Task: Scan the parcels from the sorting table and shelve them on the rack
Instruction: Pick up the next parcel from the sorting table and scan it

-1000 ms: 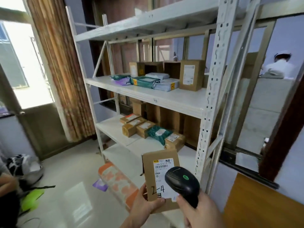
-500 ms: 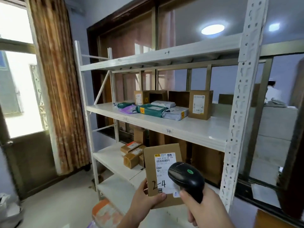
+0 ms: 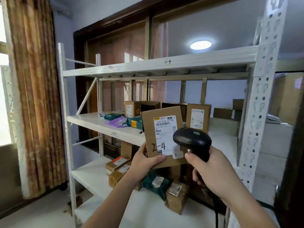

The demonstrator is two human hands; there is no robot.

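Observation:
My left hand [image 3: 144,160] grips the lower left corner of a flat brown cardboard parcel [image 3: 162,127], held upright in front of the white metal rack [image 3: 102,125]. Its white label has a barcode and "2-4" handwritten across it. My right hand [image 3: 212,168] grips the handle of a black barcode scanner [image 3: 191,139], whose head covers the parcel's lower right part. The rack's upper shelf edge [image 3: 167,62] is also marked "2-4". Nothing shows on top of that shelf from below.
The middle shelf holds brown boxes [image 3: 198,118] and green and purple mailer bags [image 3: 117,121]. The lower shelf carries small taped boxes [image 3: 117,170] and a green bag [image 3: 156,183]. A perforated rack post [image 3: 259,99] rises at right. A brown curtain [image 3: 32,96] hangs at left.
My view has tilted upward from the floor and lower shelves to the upper shelf. Both hands have risen with the parcel and scanner, which now sit level with the middle shelf.

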